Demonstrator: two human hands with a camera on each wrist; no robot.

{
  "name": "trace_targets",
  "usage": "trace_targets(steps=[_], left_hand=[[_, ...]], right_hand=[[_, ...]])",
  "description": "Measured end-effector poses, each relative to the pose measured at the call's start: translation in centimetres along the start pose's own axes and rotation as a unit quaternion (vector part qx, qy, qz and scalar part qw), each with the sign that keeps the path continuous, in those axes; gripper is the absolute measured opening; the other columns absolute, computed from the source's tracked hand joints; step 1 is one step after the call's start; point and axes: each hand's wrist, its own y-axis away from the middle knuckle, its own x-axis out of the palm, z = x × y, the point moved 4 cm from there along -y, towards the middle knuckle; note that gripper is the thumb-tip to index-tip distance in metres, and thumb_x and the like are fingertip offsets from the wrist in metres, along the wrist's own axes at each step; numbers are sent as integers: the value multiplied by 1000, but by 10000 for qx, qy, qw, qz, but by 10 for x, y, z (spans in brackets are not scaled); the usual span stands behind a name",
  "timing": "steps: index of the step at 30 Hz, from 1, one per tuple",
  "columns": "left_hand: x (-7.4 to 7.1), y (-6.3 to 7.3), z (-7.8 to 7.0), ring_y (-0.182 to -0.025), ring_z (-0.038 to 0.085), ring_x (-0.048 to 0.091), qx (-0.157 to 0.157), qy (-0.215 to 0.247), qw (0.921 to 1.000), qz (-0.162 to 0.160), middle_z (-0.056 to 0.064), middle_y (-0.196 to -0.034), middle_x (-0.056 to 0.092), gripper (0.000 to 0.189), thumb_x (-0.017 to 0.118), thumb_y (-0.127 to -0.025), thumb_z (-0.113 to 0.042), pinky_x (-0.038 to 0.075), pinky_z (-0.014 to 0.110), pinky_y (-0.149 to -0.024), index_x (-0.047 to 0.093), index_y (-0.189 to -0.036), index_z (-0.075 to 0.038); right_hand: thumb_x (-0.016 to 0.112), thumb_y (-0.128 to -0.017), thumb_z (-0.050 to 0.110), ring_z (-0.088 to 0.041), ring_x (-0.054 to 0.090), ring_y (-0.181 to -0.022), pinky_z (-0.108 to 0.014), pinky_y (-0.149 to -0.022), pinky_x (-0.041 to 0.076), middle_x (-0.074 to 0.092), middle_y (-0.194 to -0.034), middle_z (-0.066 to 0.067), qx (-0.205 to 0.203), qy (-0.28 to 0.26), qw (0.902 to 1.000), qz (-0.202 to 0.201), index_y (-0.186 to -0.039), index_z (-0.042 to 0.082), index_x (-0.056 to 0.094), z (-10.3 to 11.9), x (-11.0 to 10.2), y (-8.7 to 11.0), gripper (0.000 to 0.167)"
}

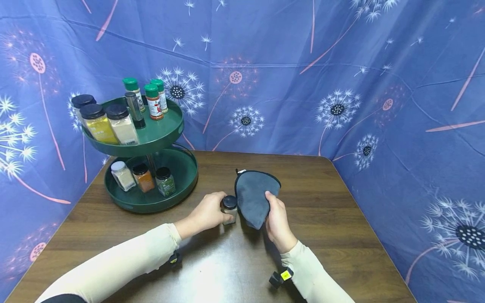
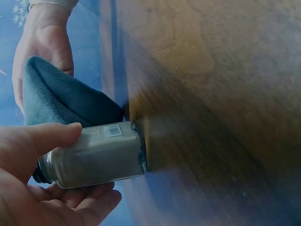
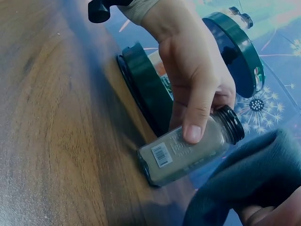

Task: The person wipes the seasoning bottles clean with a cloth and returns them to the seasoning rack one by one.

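My left hand (image 1: 204,213) grips a small clear spice jar (image 1: 229,203) with a black lid, thumb on one side and fingers on the other. Pale powder fills the jar, and a barcode label (image 3: 162,155) shows on its side in the right wrist view. It stands upright, its base right at the tabletop. My right hand (image 1: 279,221) holds a folded grey-blue cloth (image 1: 255,195) with dark edging, thumb on top. The cloth's left edge is right beside the jar; in the left wrist view the cloth (image 2: 61,101) hangs behind the jar (image 2: 99,157).
A green two-tier round rack (image 1: 151,206) stands at the left of the wooden table (image 1: 310,189). Several jars and shakers crowd its upper tier (image 1: 170,126); three jars, including one with green flakes (image 1: 165,185), sit on the lower tier. Patterned blue fabric (image 1: 280,105) hangs around the table.
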Motion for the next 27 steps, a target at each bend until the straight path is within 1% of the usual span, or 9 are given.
trace_targets(steps=[4, 7, 11, 14, 18, 20, 22, 25, 27], left_hand=[[-6, 1, 0, -80, 8, 63, -46, 306, 9992, -249, -9, -88, 70, 42, 95, -67, -25, 52, 32, -76, 69, -98, -16], [-17, 1, -5, -83, 9, 64, -70, 661, 9966, -481, -8, -90, 71, 43, 95, -69, -24, 52, 33, -78, 70, -102, -15], [-32, 2, -15, -85, 10, 66, -29, 1212, 9905, -652, -5, -94, 72, 45, 95, -71, -22, 52, 33, -78, 69, -107, -13], [-39, 2, -21, -87, 10, 68, 102, 1606, 9845, -703, -3, -97, 73, 46, 94, -72, -20, 53, 32, -79, 69, -110, -12], [-42, 4, -26, -90, 10, 71, 363, 1911, 9783, -718, -2, -100, 73, 47, 94, -73, -19, 56, 31, -81, 68, -111, -12], [-43, 5, -28, -93, 10, 71, 494, 2015, 9757, -702, -1, -103, 72, 47, 94, -73, -16, 57, 31, -83, 68, -111, -12], [-44, 6, -31, -97, 12, 71, 665, 2148, 9719, -696, 1, -105, 72, 48, 94, -72, -12, 58, 31, -86, 68, -112, -10], [-48, 7, -37, -101, 15, 70, 930, 2268, 9669, -702, 3, -109, 71, 50, 94, -72, -8, 58, 30, -88, 67, -114, -9], [-51, 7, -41, -103, 15, 70, 1105, 2251, 9654, -718, 3, -111, 71, 51, 93, -72, -7, 57, 30, -89, 67, -115, -9]], right_hand=[[46, -107, 20, -10, 65, -89, -25, -82, 53, 68, -95, 3, -130, 221, 9997, -35, -106, 6, 62, 1, 0, 3, 21], [49, -106, 19, -11, 65, -87, -26, -80, 52, 68, -95, 3, -193, 354, 9992, -56, -113, 6, 62, 3, 3, 6, 20], [51, -104, 18, -13, 66, -85, -27, -76, 53, 69, -95, 1, -270, 266, 9993, 67, -115, 7, 63, 5, 10, 12, 20], [51, -104, 18, -14, 67, -86, -27, -76, 54, 70, -95, 0, -323, 169, 9989, 289, -115, 7, 63, 6, 19, 16, 20], [48, -105, 19, -14, 68, -92, -27, -81, 55, 71, -102, -2, -311, -83, 9986, 422, -117, 5, 61, 9, 30, 17, 23], [45, -106, 21, -13, 68, -98, -27, -86, 55, 70, -106, -1, -141, -368, 9982, 441, -119, 6, 59, 9, 33, 16, 24], [40, -108, 26, -12, 67, -105, -28, -91, 54, 68, -113, 1, 242, -733, 9955, 559, -125, 9, 54, 6, 35, 14, 28], [33, -110, 34, -11, 66, -113, -30, -98, 53, 67, -121, 3, 939, -1097, 9863, 799, -135, 13, 47, 1, 38, 13, 35], [29, -110, 39, -11, 66, -115, -31, -99, 53, 68, -123, 4, 1335, -1147, 9800, 932, -138, 15, 45, -2, 39, 14, 39]])
